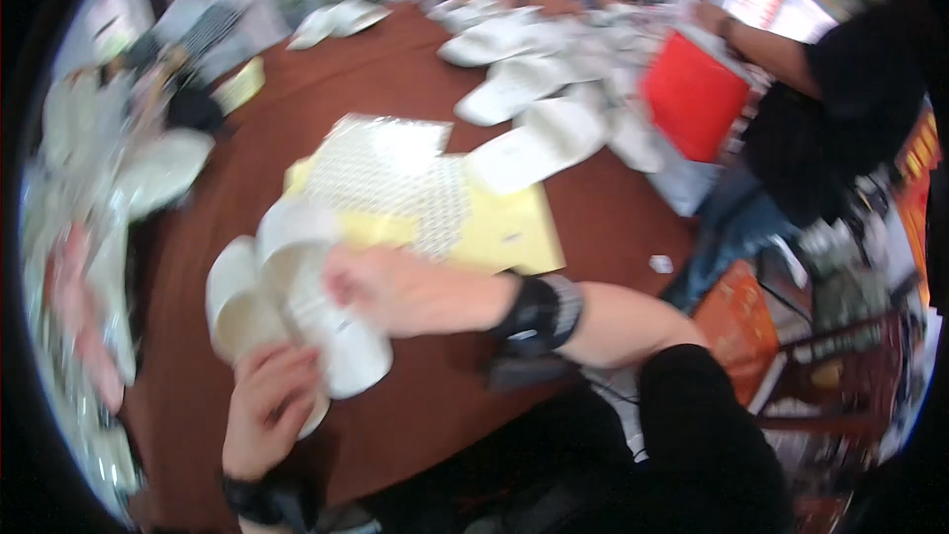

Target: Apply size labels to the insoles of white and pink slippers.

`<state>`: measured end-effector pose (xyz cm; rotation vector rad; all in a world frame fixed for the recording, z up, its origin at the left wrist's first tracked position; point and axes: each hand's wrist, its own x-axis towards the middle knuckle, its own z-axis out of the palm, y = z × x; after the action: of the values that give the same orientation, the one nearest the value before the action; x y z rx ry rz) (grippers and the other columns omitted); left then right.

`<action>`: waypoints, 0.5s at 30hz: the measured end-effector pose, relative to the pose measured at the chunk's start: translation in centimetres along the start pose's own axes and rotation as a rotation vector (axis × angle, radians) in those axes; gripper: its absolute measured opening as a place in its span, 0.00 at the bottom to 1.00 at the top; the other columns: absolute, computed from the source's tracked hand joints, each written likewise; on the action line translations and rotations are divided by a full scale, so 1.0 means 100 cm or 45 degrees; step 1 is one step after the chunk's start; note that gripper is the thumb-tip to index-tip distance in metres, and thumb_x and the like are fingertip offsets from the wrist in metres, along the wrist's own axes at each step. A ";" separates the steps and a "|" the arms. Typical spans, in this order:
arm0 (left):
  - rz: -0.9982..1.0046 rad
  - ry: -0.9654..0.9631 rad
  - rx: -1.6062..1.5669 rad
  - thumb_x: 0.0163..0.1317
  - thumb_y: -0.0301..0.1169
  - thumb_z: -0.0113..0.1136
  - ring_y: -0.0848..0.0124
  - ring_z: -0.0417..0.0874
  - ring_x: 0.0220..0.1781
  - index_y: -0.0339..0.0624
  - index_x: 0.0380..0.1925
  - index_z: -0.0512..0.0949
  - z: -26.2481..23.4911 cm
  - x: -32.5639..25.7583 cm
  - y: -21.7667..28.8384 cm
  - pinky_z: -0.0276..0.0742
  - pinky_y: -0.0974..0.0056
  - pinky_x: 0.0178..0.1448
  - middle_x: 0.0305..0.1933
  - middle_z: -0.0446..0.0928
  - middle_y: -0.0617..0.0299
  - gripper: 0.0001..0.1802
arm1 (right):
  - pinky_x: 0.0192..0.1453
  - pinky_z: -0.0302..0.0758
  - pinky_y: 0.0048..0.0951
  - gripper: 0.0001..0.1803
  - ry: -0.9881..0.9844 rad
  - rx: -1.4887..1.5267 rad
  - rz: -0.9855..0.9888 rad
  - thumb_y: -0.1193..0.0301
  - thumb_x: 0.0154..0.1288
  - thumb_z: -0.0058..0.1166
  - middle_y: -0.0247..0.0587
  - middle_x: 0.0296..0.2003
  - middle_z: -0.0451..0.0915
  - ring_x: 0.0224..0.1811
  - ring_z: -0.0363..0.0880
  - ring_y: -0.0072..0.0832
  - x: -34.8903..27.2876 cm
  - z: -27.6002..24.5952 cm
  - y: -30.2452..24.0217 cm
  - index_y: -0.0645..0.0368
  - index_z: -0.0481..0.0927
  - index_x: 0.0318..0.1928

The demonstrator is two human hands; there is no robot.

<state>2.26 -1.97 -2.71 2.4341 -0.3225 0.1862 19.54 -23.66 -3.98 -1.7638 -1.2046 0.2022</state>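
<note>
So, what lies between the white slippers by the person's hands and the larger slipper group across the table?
The head view shows yellow paper there, with a pale dotted sheet lying over part of it.

There is one brown table (pixel 425 405). There is one left hand (pixel 269 405) and one right hand (pixel 395 289), with two black bands (pixel 539 316), one on each arm. Two white slippers (pixel 354 356) are by the hands. Two more slippers (pixel 341 20) sit at the far edge. The pile (pixel 539 143) has more than three, too blurry to count. At least three other people (pixel 850 89) are here.
</note>
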 end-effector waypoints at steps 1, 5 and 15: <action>0.036 -0.008 -0.003 0.49 0.23 0.63 0.49 0.73 0.63 0.40 0.41 0.84 0.000 0.004 0.001 0.67 0.49 0.69 0.57 0.83 0.55 0.16 | 0.42 0.76 0.43 0.05 -0.005 0.077 -0.026 0.76 0.67 0.51 0.52 0.32 0.78 0.37 0.81 0.47 -0.002 -0.001 0.003 0.61 0.72 0.42; 0.139 -0.132 0.085 0.69 0.25 0.57 0.51 0.76 0.66 0.34 0.50 0.82 -0.007 0.008 0.010 0.64 0.52 0.73 0.60 0.80 0.48 0.12 | 0.46 0.76 0.45 0.07 0.116 0.137 -0.034 0.78 0.61 0.50 0.55 0.35 0.80 0.40 0.80 0.52 0.002 0.003 0.006 0.62 0.76 0.40; 0.162 -0.124 0.018 0.70 0.27 0.57 0.51 0.76 0.65 0.33 0.49 0.82 -0.007 0.010 0.009 0.67 0.52 0.71 0.60 0.80 0.47 0.12 | 0.38 0.75 0.42 0.06 0.199 0.192 -0.169 0.81 0.65 0.48 0.48 0.31 0.80 0.34 0.81 0.45 0.004 0.008 0.018 0.61 0.72 0.41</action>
<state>2.93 -2.36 -1.45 2.4426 -0.5219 0.1255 20.40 -22.95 -5.71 -1.5347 -1.1572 0.0733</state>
